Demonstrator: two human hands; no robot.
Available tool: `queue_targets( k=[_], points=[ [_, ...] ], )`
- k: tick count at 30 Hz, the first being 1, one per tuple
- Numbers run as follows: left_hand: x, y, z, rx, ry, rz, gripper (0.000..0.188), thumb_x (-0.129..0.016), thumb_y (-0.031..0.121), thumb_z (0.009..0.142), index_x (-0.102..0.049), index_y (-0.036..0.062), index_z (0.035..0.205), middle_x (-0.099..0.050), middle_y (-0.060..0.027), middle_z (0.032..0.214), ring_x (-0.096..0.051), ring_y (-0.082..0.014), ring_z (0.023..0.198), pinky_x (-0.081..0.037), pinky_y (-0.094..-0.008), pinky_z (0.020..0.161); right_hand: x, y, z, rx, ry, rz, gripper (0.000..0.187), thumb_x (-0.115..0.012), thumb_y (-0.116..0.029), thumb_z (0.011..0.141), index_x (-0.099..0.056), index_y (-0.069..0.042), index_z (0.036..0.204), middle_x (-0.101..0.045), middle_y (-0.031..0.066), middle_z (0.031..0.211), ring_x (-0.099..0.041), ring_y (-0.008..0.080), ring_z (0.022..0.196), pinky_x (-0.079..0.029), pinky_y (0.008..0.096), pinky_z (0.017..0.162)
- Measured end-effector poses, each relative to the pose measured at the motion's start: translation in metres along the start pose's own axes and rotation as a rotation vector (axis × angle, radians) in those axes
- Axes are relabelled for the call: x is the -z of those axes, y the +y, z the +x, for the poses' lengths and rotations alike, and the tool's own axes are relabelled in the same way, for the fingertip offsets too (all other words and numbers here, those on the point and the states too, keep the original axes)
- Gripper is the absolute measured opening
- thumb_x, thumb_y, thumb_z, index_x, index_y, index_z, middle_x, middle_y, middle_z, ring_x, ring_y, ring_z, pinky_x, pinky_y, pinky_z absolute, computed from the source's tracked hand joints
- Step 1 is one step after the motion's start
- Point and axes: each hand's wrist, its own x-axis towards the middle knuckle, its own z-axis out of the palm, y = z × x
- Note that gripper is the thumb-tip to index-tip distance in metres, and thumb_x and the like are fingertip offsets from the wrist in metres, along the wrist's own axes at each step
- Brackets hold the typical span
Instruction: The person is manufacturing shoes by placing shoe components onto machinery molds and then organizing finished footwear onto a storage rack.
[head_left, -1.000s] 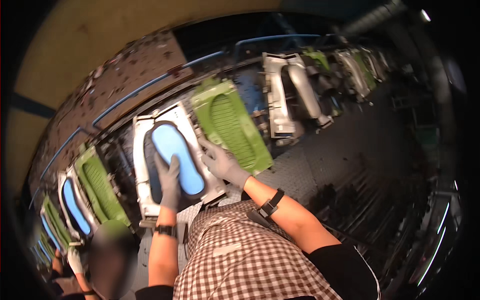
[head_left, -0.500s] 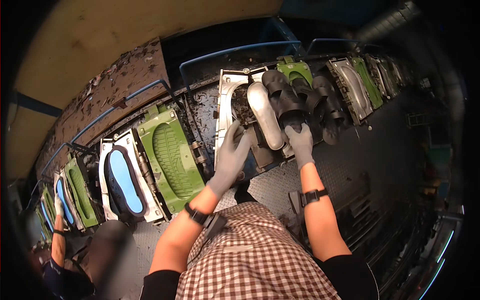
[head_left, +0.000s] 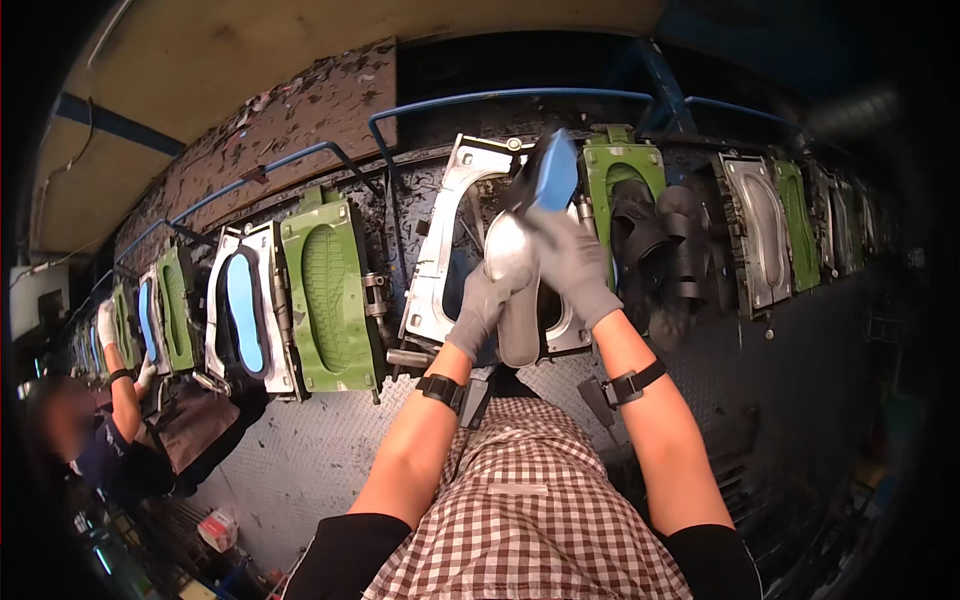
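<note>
A silver foot-shaped metal form (head_left: 519, 325) stands tilted over the silver mould frame (head_left: 425, 292) before me. My left hand (head_left: 488, 303), in a grey glove, is closed around the form's left edge. My gloved right hand (head_left: 578, 265) is just right of the form, smeared by motion. From its fingers a shoe sole (head_left: 557, 172) with a blue face and black edge points up and away. Black strapped sandals (head_left: 640, 225) lie against a green mould half (head_left: 622, 155) to the right.
Left of me stand a green mould half (head_left: 328, 290) and a silver mould holding a blue insole (head_left: 243, 310). More moulds line both sides. A blue rail (head_left: 510, 93) runs behind. At far left a co-worker's gloved hand (head_left: 107, 322) is at another mould.
My left hand has moved from open beside the frame onto the metal form. My right hand has left the black sandal's front and raised the blue-faced sole. The view has shifted.
</note>
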Motion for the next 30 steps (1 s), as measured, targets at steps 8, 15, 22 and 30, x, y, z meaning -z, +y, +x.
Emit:
queue_targets(
  k=[8, 15, 22, 30],
  points=[
    [0.013, 0.009, -0.083, 0.642, -0.424, 0.212, 0.051, -0.068, 0.028, 0.097, -0.050, -0.0002, 0.136, -0.068, -0.0105, 0.111, -0.070, -0.0175, 0.092, -0.058, -0.0274, 0.075, -0.025, -0.004, -0.052, 0.332, -0.422, -0.160, 0.031, -0.063, -0.027, 0.092, -0.066, -0.025, 0.122, -0.065, 0.0095, 0.106, -0.067, 0.0306, 0.100, -0.054, 0.0431, 0.087],
    [0.035, 0.007, -0.102, 0.489, -0.123, -0.175, 0.051, -0.058, 0.006, 0.096, -0.046, 0.0000, 0.145, -0.063, -0.0095, 0.116, -0.064, -0.0205, 0.114, -0.057, -0.0350, 0.092, 0.008, -0.017, -0.083, -0.019, -0.660, 0.058, 0.044, -0.062, -0.032, 0.093, -0.060, -0.016, 0.134, -0.066, 0.0122, 0.107, -0.067, 0.0306, 0.103, -0.052, 0.0421, 0.091],
    [0.006, 0.010, -0.015, 0.303, 0.169, -0.403, 0.053, -0.074, 0.028, 0.093, -0.057, -0.0043, 0.131, -0.068, -0.0128, 0.115, -0.068, -0.0225, 0.098, -0.058, -0.0373, 0.083, -0.030, 0.003, -0.043, -0.548, -0.490, 0.013, 0.062, -0.061, -0.033, 0.093, -0.048, -0.009, 0.149, -0.064, 0.0214, 0.133, -0.062, 0.0359, 0.123, -0.049, 0.0443, 0.102],
    [-0.003, 0.011, 0.017, 0.136, 0.015, -0.148, 0.049, -0.076, 0.033, 0.089, -0.067, -0.0034, 0.121, -0.071, -0.0089, 0.106, -0.065, -0.0146, 0.086, -0.054, -0.0302, 0.075, -0.027, 0.003, -0.064, -0.479, -0.112, 0.194, 0.063, -0.062, -0.022, 0.092, -0.045, -0.008, 0.151, -0.072, 0.0162, 0.095, -0.071, 0.0350, 0.091, -0.053, 0.0449, 0.086]
  ],
)
